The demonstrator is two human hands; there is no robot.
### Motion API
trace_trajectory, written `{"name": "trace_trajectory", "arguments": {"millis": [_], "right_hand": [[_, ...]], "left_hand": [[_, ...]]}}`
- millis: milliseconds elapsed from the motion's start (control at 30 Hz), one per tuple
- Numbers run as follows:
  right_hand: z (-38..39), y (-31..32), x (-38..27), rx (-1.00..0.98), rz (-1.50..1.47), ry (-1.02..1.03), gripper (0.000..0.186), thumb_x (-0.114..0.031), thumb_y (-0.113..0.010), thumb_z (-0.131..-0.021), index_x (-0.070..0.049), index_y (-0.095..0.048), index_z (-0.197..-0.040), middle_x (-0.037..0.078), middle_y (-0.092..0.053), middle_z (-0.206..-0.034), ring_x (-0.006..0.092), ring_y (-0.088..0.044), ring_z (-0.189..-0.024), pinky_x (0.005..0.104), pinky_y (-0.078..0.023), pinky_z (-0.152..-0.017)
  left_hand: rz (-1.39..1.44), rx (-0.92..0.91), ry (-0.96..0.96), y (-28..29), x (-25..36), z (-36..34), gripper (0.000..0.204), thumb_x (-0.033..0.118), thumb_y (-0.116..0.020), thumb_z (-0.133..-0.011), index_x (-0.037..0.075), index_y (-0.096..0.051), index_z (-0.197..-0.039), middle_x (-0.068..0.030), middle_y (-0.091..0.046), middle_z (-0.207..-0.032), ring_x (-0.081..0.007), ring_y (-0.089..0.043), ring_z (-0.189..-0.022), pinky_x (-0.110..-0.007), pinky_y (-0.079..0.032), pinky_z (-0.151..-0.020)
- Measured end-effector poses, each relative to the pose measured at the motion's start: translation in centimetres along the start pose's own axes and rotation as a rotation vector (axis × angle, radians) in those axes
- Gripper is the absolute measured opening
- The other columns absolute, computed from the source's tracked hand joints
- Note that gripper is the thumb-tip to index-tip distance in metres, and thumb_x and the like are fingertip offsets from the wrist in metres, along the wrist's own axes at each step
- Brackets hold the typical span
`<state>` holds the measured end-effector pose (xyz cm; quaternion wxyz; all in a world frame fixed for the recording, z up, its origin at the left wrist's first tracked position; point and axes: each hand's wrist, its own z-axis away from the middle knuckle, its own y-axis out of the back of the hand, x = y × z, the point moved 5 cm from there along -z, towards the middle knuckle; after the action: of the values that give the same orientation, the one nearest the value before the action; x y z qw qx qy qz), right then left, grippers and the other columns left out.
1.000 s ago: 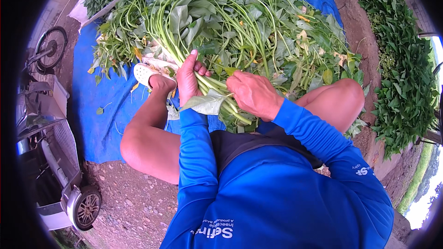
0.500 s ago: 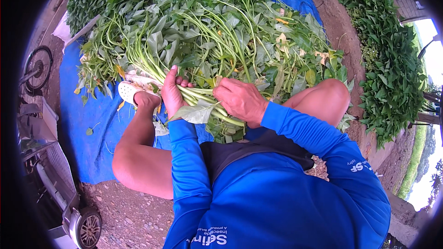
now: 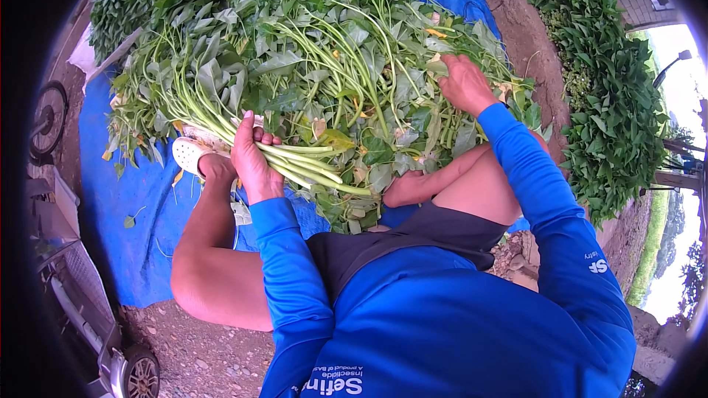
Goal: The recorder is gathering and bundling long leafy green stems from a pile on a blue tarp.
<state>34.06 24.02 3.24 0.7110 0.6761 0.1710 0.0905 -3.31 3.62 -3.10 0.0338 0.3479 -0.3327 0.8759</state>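
Observation:
My left hand (image 3: 254,156) is closed around a bundle of long pale-green leafy stems (image 3: 302,167). Their bare cut ends point right, toward my lap, and the leafy tops (image 3: 195,88) trail up and left onto the heap. My right hand (image 3: 467,87) is stretched out over the right part of the heap of leafy greens (image 3: 361,51), back upward. Its fingers reach forward, apart from one another, near a pale leaf; their undersides are hidden. Loose stems and some yellowed leaves (image 3: 335,138) lie between the two hands.
A blue tarp (image 3: 125,236) lies under the heap. My left foot wears a cream clog (image 3: 189,156); my legs bend around the near side. More greens (image 3: 608,103) line the right. A wheel (image 3: 50,121) and a vehicle with a spoked wheel (image 3: 140,374) are at left.
My right hand has left the bundle and moved up and right over the heap. The broad leaf beside the stems no longer shows there. My left hand keeps its hold, shifted slightly left.

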Motion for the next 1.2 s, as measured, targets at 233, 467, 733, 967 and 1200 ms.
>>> {"name": "trace_trajectory", "arguments": {"millis": [233,467,733,967,1200], "right_hand": [[-0.1,-18.3,-5.8,-0.196,-0.431,-0.377,0.03,-0.025,-0.07,-0.094,-0.004,-0.078,-0.115,0.02,-0.077,-0.096,0.0296,-0.076,-0.093,0.0388,-0.059,-0.086],[-0.3,-11.7,-7.9,-0.038,-0.773,-0.229,0.034,-0.027,-0.073,-0.094,0.0,-0.076,-0.114,0.024,-0.077,-0.103,0.0394,-0.074,-0.096,0.0466,-0.056,-0.091],[-2.1,0.8,-7.5,0.169,-0.198,0.019,0.03,-0.023,-0.067,-0.095,0.002,-0.072,-0.11,0.029,-0.07,-0.109,0.0439,-0.068,-0.103,0.052,-0.053,-0.091],[-2.9,9.6,-7.4,0.225,-0.875,-0.064,0.029,-0.017,-0.075,-0.095,0.002,-0.07,-0.116,0.002,-0.069,-0.092,0.0079,-0.06,-0.081,0.026,-0.052,-0.074],[-2.5,11.8,-11.9,0.402,-1.032,0.051,0.024,-0.009,-0.075,-0.095,0.001,-0.069,-0.116,0.0,-0.066,-0.093,0.0061,-0.057,-0.081,0.0227,-0.049,-0.072]], "left_hand": [[-0.13,-0.073,0.062,-2.2,-2.5,1.8,0.024,0.019,-0.078,-0.095,0.01,-0.057,-0.086,0.0013,-0.048,-0.067,-0.0106,-0.048,-0.054,-0.029,-0.047,-0.049],[-0.191,-0.008,0.015,0.5,-1.7,1.5,0.024,0.016,-0.078,-0.095,0.009,-0.056,-0.086,0.0005,-0.048,-0.067,-0.0121,-0.051,-0.052,-0.029,-0.047,-0.046],[-0.178,-0.033,0.068,-0.6,-2.6,1.2,0.025,0.017,-0.078,-0.094,0.006,-0.057,-0.086,-0.0009,-0.05,-0.068,-0.0124,-0.051,-0.052,-0.029,-0.049,-0.047],[-0.169,-0.071,0.064,-0.9,-4.0,1.2,0.024,0.013,-0.077,-0.093,0.005,-0.056,-0.1,-0.002,-0.053,-0.07,-0.0117,-0.053,-0.052,-0.029,-0.05,-0.045],[-0.138,-0.074,0.051,-1.9,-5.1,2.2,0.025,0.012,-0.078,-0.093,0.005,-0.056,-0.1,-0.0016,-0.055,-0.071,-0.012,-0.053,-0.052,-0.029,-0.051,-0.045]]}}
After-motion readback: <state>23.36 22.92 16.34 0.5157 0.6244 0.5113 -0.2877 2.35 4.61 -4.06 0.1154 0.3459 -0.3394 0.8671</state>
